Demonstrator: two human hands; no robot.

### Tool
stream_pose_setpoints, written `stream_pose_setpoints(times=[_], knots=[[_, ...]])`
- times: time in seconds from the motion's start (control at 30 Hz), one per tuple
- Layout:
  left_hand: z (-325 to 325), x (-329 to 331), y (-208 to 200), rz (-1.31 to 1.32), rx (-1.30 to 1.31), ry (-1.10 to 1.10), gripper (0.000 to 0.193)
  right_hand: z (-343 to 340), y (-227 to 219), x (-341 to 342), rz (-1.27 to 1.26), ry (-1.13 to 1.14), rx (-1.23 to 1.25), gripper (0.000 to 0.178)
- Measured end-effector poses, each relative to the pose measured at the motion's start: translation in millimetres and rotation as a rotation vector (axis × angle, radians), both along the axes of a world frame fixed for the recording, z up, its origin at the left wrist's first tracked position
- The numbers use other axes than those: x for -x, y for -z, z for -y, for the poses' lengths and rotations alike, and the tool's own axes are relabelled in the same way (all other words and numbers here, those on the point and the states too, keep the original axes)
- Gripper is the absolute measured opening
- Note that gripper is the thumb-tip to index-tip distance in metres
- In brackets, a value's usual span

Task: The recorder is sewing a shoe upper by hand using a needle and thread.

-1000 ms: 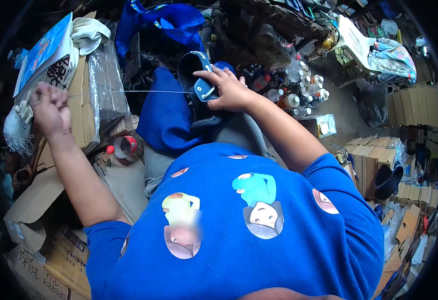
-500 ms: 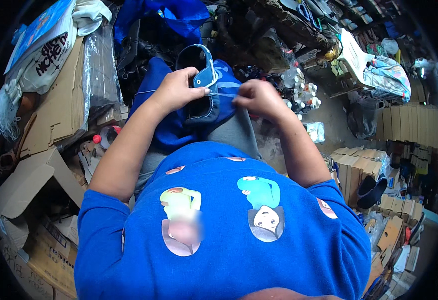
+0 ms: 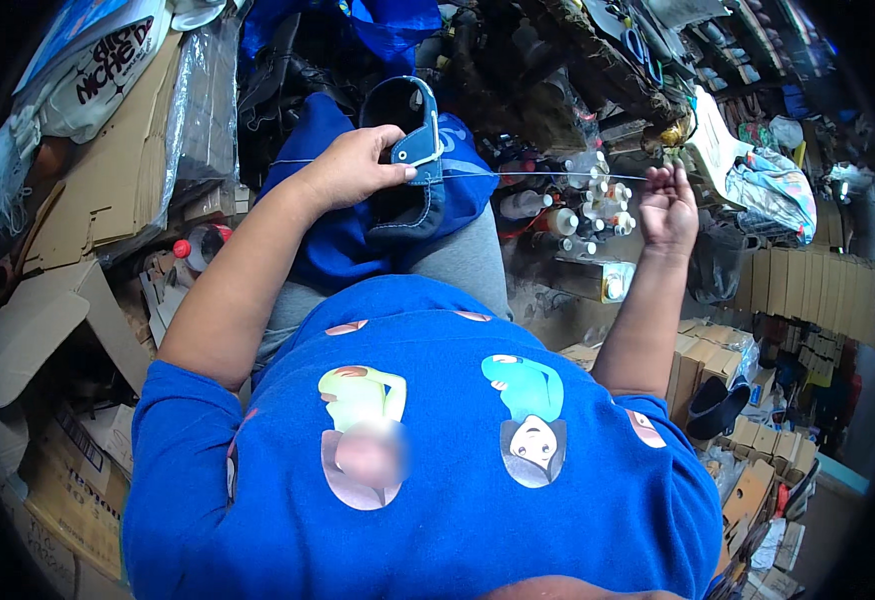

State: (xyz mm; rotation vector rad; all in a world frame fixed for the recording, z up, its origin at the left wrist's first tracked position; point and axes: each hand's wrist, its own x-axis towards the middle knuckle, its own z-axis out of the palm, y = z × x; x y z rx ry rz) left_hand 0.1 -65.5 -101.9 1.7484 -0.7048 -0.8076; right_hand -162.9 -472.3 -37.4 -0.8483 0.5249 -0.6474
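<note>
Sewing by hand in progress, judging by the taut thread (image 3: 558, 175) stretched across the lap. Left hand (image 3: 353, 165) clamped on the shoe upper (image 3: 413, 150) — a blue-edged piece with a dark inside, held upright over the knees, thumb pressed on its blue tab. Right hand (image 3: 668, 205) well apart from the upper, out to its right, fingers pinched together on the thread's far end, palm turned up; whether a needle sits between those fingers cannot be told. Thread running straight from the upper to that hand, also trailing a little to the upper's left. Blue cloth (image 3: 358, 235) bunched under the upper, on grey trouser legs. Right of the upper, a cluster of small white bottles (image 3: 593, 205); left of it, cardboard sheets (image 3: 108, 180) and a red-capped bottle (image 3: 198, 248). As for progress — one stitch looks drawn out to full length and about to be tightened; how many stitches are already in the seam, and how much of the edge is left, cannot be read from here.
</note>
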Motion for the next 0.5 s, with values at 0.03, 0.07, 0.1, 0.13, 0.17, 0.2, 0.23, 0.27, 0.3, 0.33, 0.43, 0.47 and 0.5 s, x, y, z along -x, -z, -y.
stream_pose_setpoints(times=[0.03, 0.07, 0.1, 0.13, 0.17, 0.2, 0.23, 0.27, 0.3, 0.33, 0.43, 0.47, 0.5], knots=[[0.1, 0.4, -0.1, 0.008, -0.006, -0.004, 0.028, 11.2, -3.3, 6.3, -0.007, 0.023, 0.017, 0.014], [0.4, 0.7, -0.4, 0.016, -0.011, -0.008, 0.028, 21.4, -5.4, 12.6, -0.015, 0.046, 0.035, 0.014], [-0.2, 1.3, -0.1, 0.015, -0.012, -0.009, 0.028, 17.3, -13.5, 15.9, 0.010, 0.036, 0.054, 0.013], [-0.8, 1.9, 0.0, 0.009, 0.001, -0.019, 0.028, 11.8, -17.7, 15.7, -0.041, 0.160, 0.117, 0.016], [-1.5, 2.3, 0.2, 0.004, 0.014, -0.030, 0.029, 4.1, -18.0, 13.4, -0.095, 0.165, 0.229, 0.018], [-1.6, 2.4, 0.1, 0.005, 0.016, -0.027, 0.029, -10.2, -20.8, 10.9, -0.146, 0.175, 0.344, 0.020], [-2.2, 1.9, 1.5, 0.024, -0.005, -0.039, 0.028, -33.5, -21.5, 4.4, -0.189, 0.072, 0.454, 0.024], [-2.5, 1.6, 2.4, 0.043, -0.026, -0.051, 0.028, -61.9, -19.6, -3.5, -0.231, -0.033, 0.563, 0.028], [-2.4, 1.9, 0.1, 0.044, -0.027, -0.047, 0.028, -90.3, -14.9, -10.2, -0.273, -0.150, 0.668, 0.029], [-3.5, 2.7, -4.4, 0.004, -0.020, -0.031, 0.024, -117.0, -8.6, -16.1, -0.314, -0.272, 0.771, 0.029], [-5.7, 4.2, -10.8, -0.066, 0.021, -0.006, 0.020, -173.3, 16.8, -25.2, -0.393, -0.631, 0.959, 0.019], [-6.5, 4.8, -12.4, -0.098, 0.061, 0.003, 0.020, -186.3, 23.7, -27.8, -0.355, -0.667, 1.025, 0.016], [-7.0, 5.0, -12.5, -0.097, 0.060, -0.001, 0.020, -192.4, 24.7, -31.2, -0.372, -0.707, 1.149, 0.018]])
